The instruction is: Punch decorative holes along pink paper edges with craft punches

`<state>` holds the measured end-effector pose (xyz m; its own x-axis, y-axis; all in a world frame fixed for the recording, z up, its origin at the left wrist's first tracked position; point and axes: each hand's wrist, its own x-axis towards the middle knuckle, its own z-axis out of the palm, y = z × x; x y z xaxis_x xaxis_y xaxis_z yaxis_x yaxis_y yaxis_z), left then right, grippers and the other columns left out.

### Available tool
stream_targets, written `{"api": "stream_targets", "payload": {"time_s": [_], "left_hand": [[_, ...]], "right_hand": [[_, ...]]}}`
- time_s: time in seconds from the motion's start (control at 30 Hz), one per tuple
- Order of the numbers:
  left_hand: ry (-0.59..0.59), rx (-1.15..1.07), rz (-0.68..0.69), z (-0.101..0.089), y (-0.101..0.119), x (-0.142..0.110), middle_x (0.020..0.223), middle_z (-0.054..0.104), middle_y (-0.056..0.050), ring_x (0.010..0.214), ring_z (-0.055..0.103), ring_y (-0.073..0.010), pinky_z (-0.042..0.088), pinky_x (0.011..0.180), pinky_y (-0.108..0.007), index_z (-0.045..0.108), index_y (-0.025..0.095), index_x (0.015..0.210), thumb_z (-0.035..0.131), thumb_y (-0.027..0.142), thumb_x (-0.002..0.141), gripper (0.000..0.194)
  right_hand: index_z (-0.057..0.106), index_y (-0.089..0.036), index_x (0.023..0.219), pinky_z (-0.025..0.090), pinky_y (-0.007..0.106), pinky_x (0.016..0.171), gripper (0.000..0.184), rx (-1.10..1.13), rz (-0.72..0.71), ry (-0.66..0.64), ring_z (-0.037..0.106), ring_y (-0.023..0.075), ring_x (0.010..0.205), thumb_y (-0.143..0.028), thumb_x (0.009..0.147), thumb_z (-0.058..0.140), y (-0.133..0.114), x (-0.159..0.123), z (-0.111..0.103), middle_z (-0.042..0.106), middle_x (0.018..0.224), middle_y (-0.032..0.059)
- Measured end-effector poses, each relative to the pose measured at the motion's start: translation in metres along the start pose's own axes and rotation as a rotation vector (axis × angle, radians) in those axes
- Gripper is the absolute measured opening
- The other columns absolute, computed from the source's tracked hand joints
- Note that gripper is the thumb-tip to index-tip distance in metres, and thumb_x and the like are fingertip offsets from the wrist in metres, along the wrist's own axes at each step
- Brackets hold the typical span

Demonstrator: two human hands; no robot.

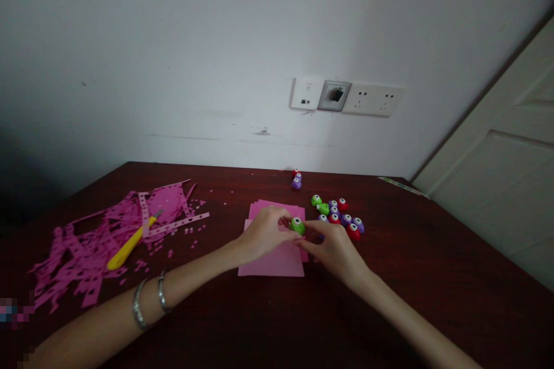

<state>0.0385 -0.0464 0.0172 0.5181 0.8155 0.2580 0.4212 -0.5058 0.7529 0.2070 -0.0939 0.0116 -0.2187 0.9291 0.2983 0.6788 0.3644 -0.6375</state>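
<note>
A small green paper punch (297, 225) sits at the right edge of a stack of pink paper sheets (277, 259) on the dark wooden table (389, 288). My left hand (264, 233) curls round the punch from the left, fingers closed on it and the paper edge. From the right, my right hand (331, 245) pinches the same punch. Both wrists rest low over the table. Two silver bangles (149, 300) circle my left forearm.
Several more small punches, green, purple and red, cluster (340, 216) just right of the paper; two more stand (296, 180) near the wall. Punched pink paper strips (112, 230) and a yellow craft knife (130, 245) lie at left. Wall sockets (346, 98) and a door (511, 184) are behind.
</note>
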Motion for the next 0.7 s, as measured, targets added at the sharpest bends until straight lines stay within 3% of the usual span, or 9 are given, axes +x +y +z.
{"api": "stream_targets", "payload": {"time_s": [0.4, 0.53, 0.7], "left_hand": [[-0.003, -0.072, -0.087, 0.002, 0.001, -0.002, 0.073, 0.064, 0.0, 0.07, 0.056, -0.0134, 0.044, 0.066, -0.027, 0.063, 0.017, 0.074, 0.071, 0.028, 0.062, 0.018], [-0.014, -0.101, -0.034, 0.001, 0.001, -0.001, 0.074, 0.064, 0.0, 0.071, 0.056, -0.0128, 0.043, 0.067, -0.026, 0.063, 0.017, 0.076, 0.071, 0.03, 0.063, 0.02], [-0.143, -0.04, -0.014, -0.014, -0.004, 0.006, 0.078, 0.065, -0.002, 0.071, 0.056, -0.0131, 0.042, 0.066, -0.026, 0.064, 0.016, 0.083, 0.069, 0.037, 0.064, 0.029]], "right_hand": [[0.068, -0.013, 0.088, 0.045, 0.024, 0.051, 0.025, 0.024, 0.039, -0.015, 0.056, 0.0132, 0.056, -0.034, 0.077, 0.06, 0.001, 0.0, 0.0, 0.065, 0.072, 0.0048], [0.065, -0.014, 0.097, 0.049, 0.024, 0.048, 0.026, 0.175, 0.13, -0.056, 0.06, 0.0142, 0.06, -0.03, 0.077, 0.058, 0.004, 0.001, 0.0, 0.067, 0.08, 0.0061], [0.06, -0.014, 0.097, 0.055, 0.023, 0.046, 0.027, 0.462, 0.31, -0.158, 0.065, 0.0188, 0.075, -0.024, 0.072, 0.062, 0.01, 0.005, -0.005, 0.068, 0.09, 0.0072]]}}
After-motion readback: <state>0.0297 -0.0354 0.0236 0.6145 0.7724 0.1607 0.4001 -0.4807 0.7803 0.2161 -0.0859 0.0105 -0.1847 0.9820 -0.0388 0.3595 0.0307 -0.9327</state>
